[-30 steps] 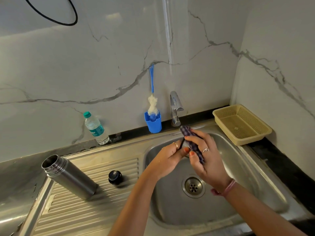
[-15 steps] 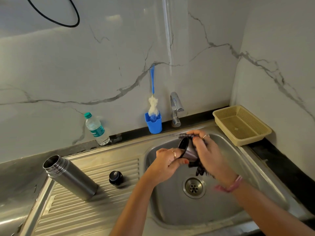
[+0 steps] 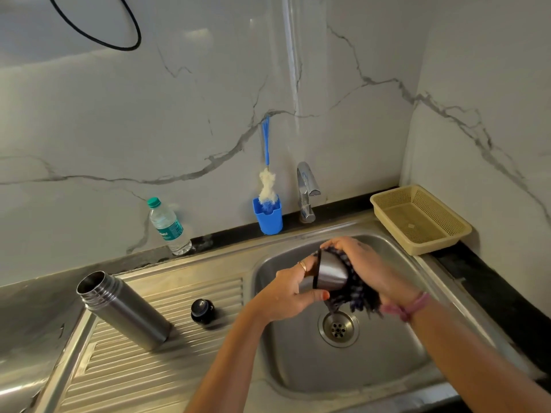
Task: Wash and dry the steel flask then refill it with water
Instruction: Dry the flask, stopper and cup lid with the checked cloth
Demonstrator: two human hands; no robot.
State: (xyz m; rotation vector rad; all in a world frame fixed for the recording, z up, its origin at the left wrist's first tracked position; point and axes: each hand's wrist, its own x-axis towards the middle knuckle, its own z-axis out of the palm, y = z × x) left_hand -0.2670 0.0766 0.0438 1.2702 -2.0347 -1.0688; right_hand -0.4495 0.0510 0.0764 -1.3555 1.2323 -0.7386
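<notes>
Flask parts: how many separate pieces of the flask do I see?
3: flask body and black stopper on the draining board; steel cup in both hands over the sink. Others may be hidden.

Both hands, left hand [image 3: 286,290] and right hand [image 3: 369,269], filling the air over the sink basin [image 3: 417,338] with steel cup [image 3: 331,274] and dark cloth [image 3: 354,290], blocking the way to the drain [image 3: 338,328]. Open steel flask [image 3: 122,308] standing across the drainboard [image 3: 125,380], black stopper [image 3: 202,310] just beside it. Back ledge lined with water bottle [image 3: 168,226], blue holder [image 3: 267,217] with brush, tap [image 3: 307,192]; beige basket [image 3: 420,219] in the right corner. Room along the drainboard's near ribs and the basin's near floor
</notes>
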